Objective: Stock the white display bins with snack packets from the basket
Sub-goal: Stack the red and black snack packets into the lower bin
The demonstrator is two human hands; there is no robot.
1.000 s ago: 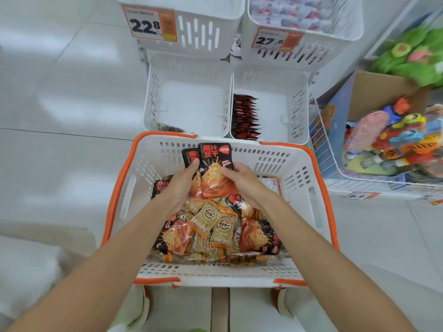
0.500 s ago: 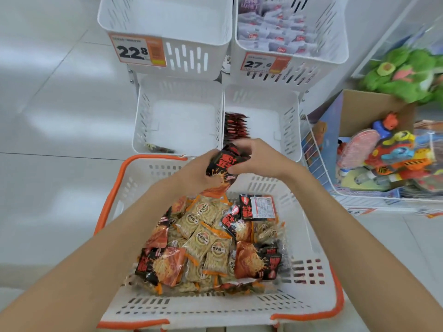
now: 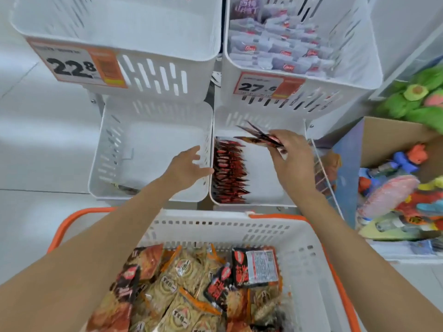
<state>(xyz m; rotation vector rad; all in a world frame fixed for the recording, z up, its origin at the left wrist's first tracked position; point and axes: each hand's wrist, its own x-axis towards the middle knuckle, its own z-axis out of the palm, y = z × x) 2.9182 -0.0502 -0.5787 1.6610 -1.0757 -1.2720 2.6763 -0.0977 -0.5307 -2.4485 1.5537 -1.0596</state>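
Right hand (image 3: 291,161) pinches packets (image 3: 260,138) edge-on, tips aimed left at the standing row (image 3: 229,173) just beside; left hand (image 3: 187,167) slack, empty, across it.

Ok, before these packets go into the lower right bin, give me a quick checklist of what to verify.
1. Right hand grip on the held packets: ok, pinched in the fingers.
2. Held packets above the lower right bin: ok.
3. Free floor beside the standing row of packets: ok, bare to the row's right.
4. Left hand out of the way: ok, open at the dividing wall.
5. Held packets match the row: cannot tell, seen edge-on and blurred.
6. Basket stock: ok, plenty of loose packets inside.
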